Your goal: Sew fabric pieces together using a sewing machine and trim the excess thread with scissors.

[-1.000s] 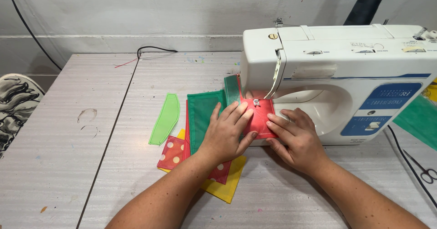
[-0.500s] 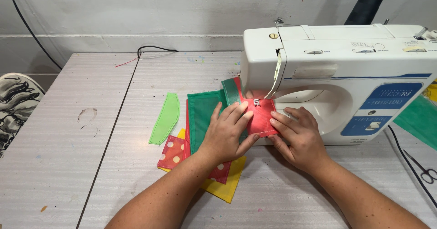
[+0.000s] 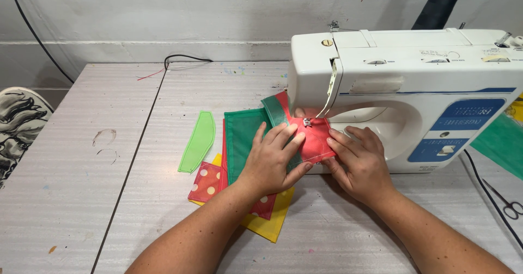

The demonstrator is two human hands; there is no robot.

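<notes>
One white plastic sewing machine (image 3: 414, 88) with a blue control panel stands at the right rear of the pale, streaked laminate surface (image 3: 81, 197). One coral-red fabric piece (image 3: 316, 139), flat and roughly rectangular with a stitched hem, lies on the machine bed directly under the metal presser foot (image 3: 308, 122).

Two hands are in view. The left hand (image 3: 272, 162) lies palm down, fingers spread, pressing on the left part of the coral-red piece and on the one dark green fabric panel (image 3: 242, 143) beside it. The right hand (image 3: 357, 162) lies flat with fingers extended, fingertips touching the right edge of the coral-red piece. Neither grip pinches anything; both press the cloth flat. The coral-red piece sits between the two hands, just ahead of the fingertips.

Under the left wrist lie one red polka-dot fabric piece (image 3: 207, 181) and one yellow fabric piece (image 3: 269, 225). One light green, curved fabric strip (image 3: 199, 141) lies apart toward the left. One pair of small metal scissors (image 3: 504, 200) lies near the right edge. One black cable (image 3: 185, 58) runs along the rear edge.
</notes>
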